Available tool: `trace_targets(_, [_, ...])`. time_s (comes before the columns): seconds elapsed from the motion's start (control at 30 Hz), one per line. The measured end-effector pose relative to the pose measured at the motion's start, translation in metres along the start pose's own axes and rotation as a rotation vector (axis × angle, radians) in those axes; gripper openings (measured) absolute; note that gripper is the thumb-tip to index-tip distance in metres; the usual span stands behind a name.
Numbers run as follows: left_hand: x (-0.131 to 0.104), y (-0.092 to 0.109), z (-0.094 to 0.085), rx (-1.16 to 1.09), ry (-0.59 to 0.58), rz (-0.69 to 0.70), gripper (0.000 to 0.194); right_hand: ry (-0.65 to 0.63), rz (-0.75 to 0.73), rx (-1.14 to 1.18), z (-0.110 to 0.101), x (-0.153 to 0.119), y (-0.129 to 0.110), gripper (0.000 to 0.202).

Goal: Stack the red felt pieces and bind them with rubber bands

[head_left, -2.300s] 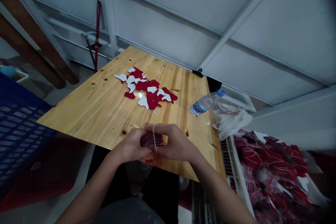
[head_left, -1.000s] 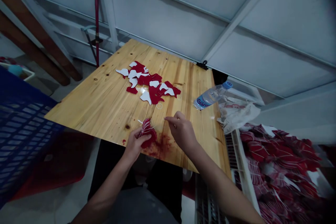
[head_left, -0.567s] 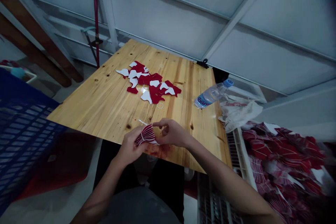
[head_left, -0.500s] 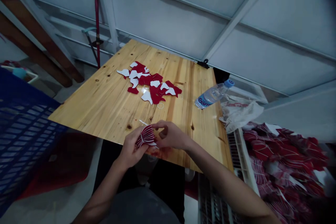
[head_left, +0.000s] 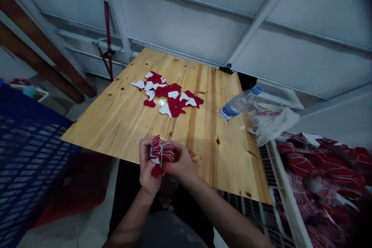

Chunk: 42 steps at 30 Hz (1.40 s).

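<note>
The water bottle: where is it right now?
In the head view, the water bottle stands on the right side of the wooden table, just left of the crumpled white plastic bag.

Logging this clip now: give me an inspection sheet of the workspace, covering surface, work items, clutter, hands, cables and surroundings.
Surface: wooden table, knotted, with red specks beside the right hand.
Work items: striped red-and-white bundle with a pale band around it; loose red and white pieces and a pale ring on the table.
Clutter: water bottle and black clip.
Hands: left hand and right hand both grip the bundle.
Cables: nothing seen.
Surroundings: blue basket left; crate of similar bundles right.
</note>
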<state>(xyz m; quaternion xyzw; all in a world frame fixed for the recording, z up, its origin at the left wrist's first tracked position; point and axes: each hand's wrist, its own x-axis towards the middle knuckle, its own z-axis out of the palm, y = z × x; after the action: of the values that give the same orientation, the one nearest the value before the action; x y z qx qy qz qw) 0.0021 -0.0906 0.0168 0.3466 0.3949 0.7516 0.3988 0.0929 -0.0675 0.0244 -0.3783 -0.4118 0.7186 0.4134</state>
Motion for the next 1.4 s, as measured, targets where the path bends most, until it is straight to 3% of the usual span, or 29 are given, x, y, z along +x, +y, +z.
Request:
trace_targets(0.1, [-0.005,0.001,0.007,-0.046,0.064,-0.116,0.025,0.036,-0.094,-0.070,0.010,-0.004,-0.003,0.042])
trace_targets(0.23, [0.001,-0.017,-0.007,-0.088,-0.050,-0.180,0.032,0.114,-0.241,-0.390,0.003,-0.003,-0.012,0.038])
trace_targets(0.3, [0.013,-0.019,-0.022,-0.031,-0.154,-0.155,0.037,0.148,-0.338,-0.688,-0.006,-0.001,-0.019,0.032])
trace_targets(0.37, [0.030,-0.010,-0.037,0.080,-0.323,-0.117,0.055,0.124,-0.394,-0.979,-0.013,0.001,-0.027,0.029])
trace_targets(0.47, [0.054,0.016,-0.050,0.348,-0.666,-0.232,0.074,-0.025,-0.407,-1.257,-0.011,0.000,-0.040,0.032])
trace_targets(0.53, [0.063,0.028,-0.051,0.448,-0.715,-0.307,0.066,-0.100,-0.406,-1.310,-0.006,-0.002,-0.047,0.038])
trace_targets(0.63, [0.063,0.022,-0.047,0.325,-0.587,-0.374,0.038,-0.131,-0.426,-1.174,-0.003,-0.005,-0.056,0.043])
trace_targets(0.77, [0.052,-0.002,-0.045,0.096,-0.446,-0.330,0.037,-0.124,-0.410,-1.025,-0.012,-0.007,-0.064,0.046])
trace_targets(0.87, [0.051,0.003,-0.043,0.243,-0.629,-0.304,0.031,-0.144,-0.311,-1.037,-0.019,-0.008,-0.066,0.040])
trace_targets(0.93, [0.057,0.019,-0.040,0.477,-0.823,-0.267,0.031,-0.163,-0.235,-1.023,-0.019,-0.009,-0.067,0.039])
trace_targets(1.03, [0.072,0.043,-0.033,0.724,-1.018,-0.157,0.022,-0.164,-0.160,-0.963,-0.015,-0.011,-0.071,0.041])
trace_targets(1.1, [0.080,0.050,-0.028,0.720,-1.113,-0.164,0.012,-0.186,-0.114,-0.878,-0.015,-0.011,-0.076,0.044])
trace_targets(1.17, [0.083,0.048,-0.026,0.623,-1.161,-0.262,0.011,-0.272,-0.036,-0.727,-0.019,-0.011,-0.082,0.047])
trace_targets(1.27, [0.078,0.035,-0.026,0.461,-1.104,-0.367,0.015,-0.413,0.061,-0.448,-0.028,-0.009,-0.085,0.049])
trace_targets(1.4, [0.054,0.015,-0.026,0.383,-0.893,-0.341,0.011,-0.348,0.073,-0.215,-0.034,-0.008,-0.076,0.051])
